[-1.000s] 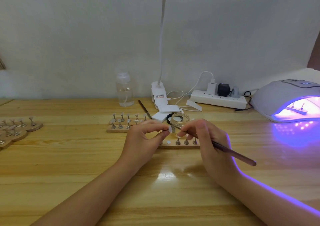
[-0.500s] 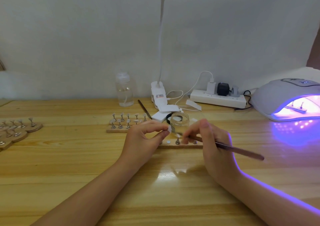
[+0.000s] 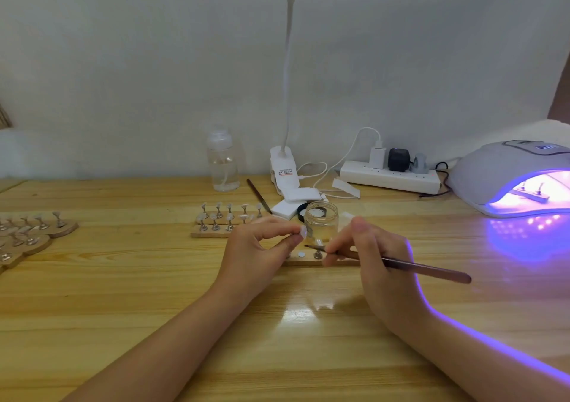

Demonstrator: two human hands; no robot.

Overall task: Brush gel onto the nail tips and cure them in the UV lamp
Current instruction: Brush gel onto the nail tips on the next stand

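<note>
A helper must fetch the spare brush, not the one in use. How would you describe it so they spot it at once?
Start at the clip-on desk lamp at the back of the wooden table. Just left of its base, right of the clear bottle, lies the spare brush: thin, dark, flat on the wood and untouched, unlike the brush held in the right hand.

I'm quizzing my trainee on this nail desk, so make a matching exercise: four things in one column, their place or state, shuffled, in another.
Things:
1. brush
2. nail tip
3. UV lamp
4. glass jar

Places or states:
A. glowing purple at the far right
B. pinched in the left hand
C. standing open just behind both hands
D. held in the right hand

Pairs: 1-D, 2-B, 3-A, 4-C
</note>
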